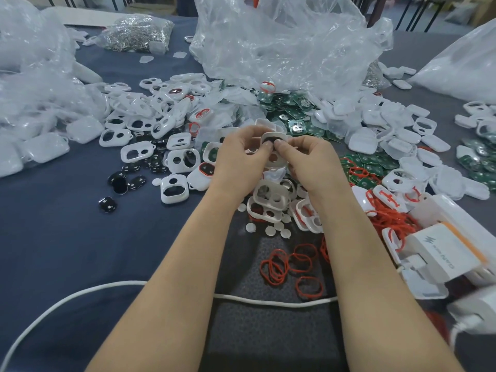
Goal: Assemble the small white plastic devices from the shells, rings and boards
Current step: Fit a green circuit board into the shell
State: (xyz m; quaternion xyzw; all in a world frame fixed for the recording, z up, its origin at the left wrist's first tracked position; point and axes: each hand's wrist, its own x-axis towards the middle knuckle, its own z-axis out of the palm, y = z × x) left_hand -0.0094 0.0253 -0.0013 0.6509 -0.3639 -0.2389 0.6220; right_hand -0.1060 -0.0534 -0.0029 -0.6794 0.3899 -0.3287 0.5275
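My left hand (239,154) and my right hand (311,159) meet over the middle of the table, both gripping one white shell (273,157) with two cut-outs. A black oval insert (269,140) sits in its upper opening, under both thumbs. Loose white shells (174,159) lie spread to the left and just below my hands. Green boards (295,111) are heaped behind. Red rings (292,264) lie on the cloth between my forearms. Black inserts (120,183) are scattered at the left.
A big crumpled clear plastic bag (281,41) rises behind the piles, with more bags at the left (32,84) and far right. White boxes and a charger (442,251) sit at the right. A white cable (268,300) crosses under my forearms. The table has a dark blue cloth (67,251).
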